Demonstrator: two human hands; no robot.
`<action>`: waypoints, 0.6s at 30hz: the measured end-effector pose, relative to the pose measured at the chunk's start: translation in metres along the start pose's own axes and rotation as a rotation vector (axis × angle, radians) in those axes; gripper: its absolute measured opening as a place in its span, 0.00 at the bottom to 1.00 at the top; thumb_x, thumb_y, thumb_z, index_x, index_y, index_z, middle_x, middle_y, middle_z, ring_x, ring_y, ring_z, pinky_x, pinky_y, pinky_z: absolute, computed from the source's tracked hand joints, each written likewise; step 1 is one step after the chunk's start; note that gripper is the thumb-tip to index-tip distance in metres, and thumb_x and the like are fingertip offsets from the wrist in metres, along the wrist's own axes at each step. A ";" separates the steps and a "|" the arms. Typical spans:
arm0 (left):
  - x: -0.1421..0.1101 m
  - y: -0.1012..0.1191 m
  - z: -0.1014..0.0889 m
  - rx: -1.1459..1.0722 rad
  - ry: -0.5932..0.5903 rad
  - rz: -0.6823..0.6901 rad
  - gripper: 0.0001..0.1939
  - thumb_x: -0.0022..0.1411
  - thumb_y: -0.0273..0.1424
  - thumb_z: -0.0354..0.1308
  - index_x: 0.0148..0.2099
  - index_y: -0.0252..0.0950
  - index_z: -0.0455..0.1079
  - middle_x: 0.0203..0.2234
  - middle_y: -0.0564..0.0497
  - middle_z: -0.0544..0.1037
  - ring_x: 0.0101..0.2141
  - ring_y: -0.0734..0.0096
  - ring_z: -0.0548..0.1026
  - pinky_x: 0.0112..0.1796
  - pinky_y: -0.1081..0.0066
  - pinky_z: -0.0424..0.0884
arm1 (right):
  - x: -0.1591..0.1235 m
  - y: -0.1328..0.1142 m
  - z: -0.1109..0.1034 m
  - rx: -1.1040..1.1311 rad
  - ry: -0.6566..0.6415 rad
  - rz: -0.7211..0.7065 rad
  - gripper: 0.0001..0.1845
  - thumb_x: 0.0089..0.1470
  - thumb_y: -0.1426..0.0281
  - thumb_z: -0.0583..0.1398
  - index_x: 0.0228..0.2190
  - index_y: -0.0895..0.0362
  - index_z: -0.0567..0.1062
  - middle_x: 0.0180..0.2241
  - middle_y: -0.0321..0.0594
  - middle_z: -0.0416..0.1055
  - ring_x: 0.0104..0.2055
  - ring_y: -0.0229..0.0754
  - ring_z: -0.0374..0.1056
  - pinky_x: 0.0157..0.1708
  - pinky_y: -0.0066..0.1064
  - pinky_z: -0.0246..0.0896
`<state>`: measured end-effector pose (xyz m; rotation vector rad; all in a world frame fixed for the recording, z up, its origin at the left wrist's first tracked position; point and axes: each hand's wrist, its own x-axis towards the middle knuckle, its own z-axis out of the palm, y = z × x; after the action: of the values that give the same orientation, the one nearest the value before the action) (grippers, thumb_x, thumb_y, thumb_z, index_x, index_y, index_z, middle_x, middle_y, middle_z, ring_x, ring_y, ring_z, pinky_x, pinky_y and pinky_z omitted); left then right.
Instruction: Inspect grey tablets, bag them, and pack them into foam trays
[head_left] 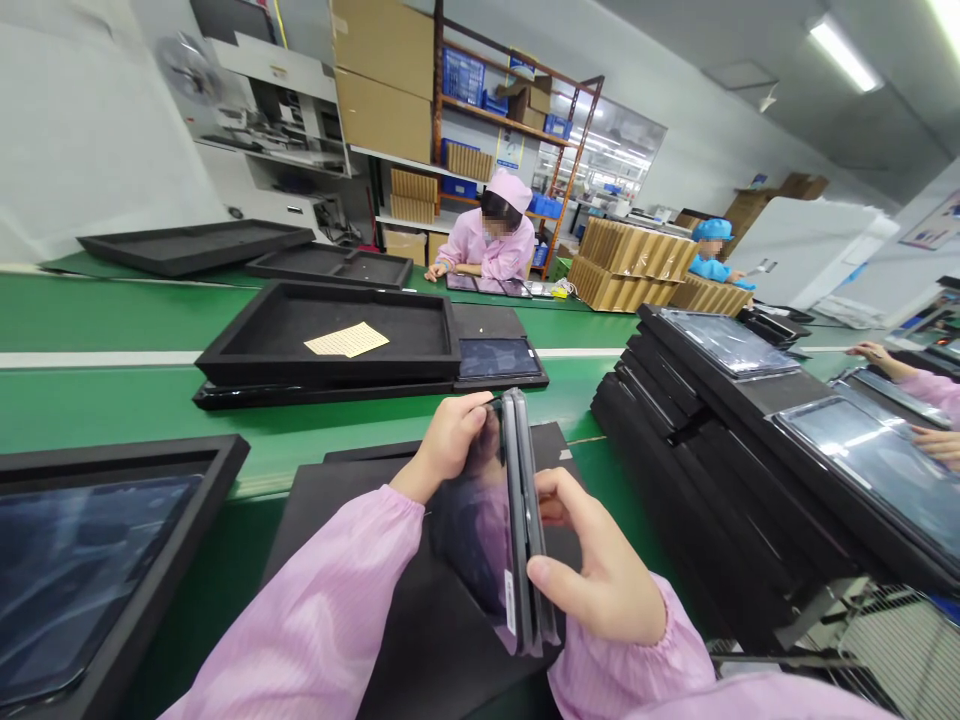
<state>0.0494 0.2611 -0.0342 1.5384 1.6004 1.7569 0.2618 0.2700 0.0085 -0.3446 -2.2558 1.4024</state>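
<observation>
1. My left hand point(450, 445) is curled closed over the far end of a stack of thin, glossy, dark rectangular panels with grey edges point(480, 520).
2. My right hand point(600, 565) touches the stack's right side, thumb and fingers partly spread; I cannot tell whether it grips.
3. I have the stack on edge above a flat black board point(330, 490), near centre.
4. Near left I see a black rimmed tray point(180, 560); right, a tall pile of black trays point(705, 480).
</observation>
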 end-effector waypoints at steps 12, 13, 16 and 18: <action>-0.003 0.001 0.010 -0.055 0.032 -0.062 0.27 0.55 0.58 0.47 0.21 0.40 0.61 0.16 0.54 0.65 0.21 0.69 0.62 0.26 0.66 0.62 | 0.000 -0.008 0.018 -0.080 0.111 0.184 0.29 0.47 0.65 0.62 0.51 0.53 0.62 0.24 0.30 0.71 0.21 0.40 0.66 0.21 0.29 0.60; -0.004 -0.004 0.013 -0.087 0.112 -0.101 0.25 0.56 0.55 0.48 0.23 0.39 0.64 0.19 0.52 0.70 0.23 0.67 0.66 0.28 0.66 0.65 | -0.001 -0.009 0.020 -0.092 0.133 0.190 0.27 0.47 0.66 0.61 0.50 0.53 0.63 0.22 0.29 0.69 0.20 0.40 0.64 0.19 0.29 0.59; -0.010 -0.027 0.019 -0.175 0.419 -0.313 0.20 0.55 0.50 0.48 0.31 0.40 0.70 0.30 0.48 0.78 0.36 0.63 0.75 0.38 0.67 0.71 | -0.001 -0.009 0.024 -0.127 0.193 0.177 0.24 0.46 0.67 0.59 0.47 0.53 0.63 0.19 0.27 0.67 0.18 0.40 0.64 0.18 0.29 0.58; -0.020 -0.045 0.020 -0.214 0.474 -0.480 0.20 0.53 0.52 0.50 0.28 0.41 0.66 0.25 0.50 0.76 0.32 0.64 0.75 0.34 0.68 0.72 | -0.001 -0.007 0.022 -0.145 0.209 0.163 0.22 0.46 0.67 0.58 0.45 0.53 0.63 0.19 0.28 0.67 0.18 0.41 0.64 0.19 0.30 0.57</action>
<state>0.0554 0.2709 -0.0858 0.5930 1.7234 2.0014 0.2517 0.2491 0.0064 -0.7030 -2.2001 1.2187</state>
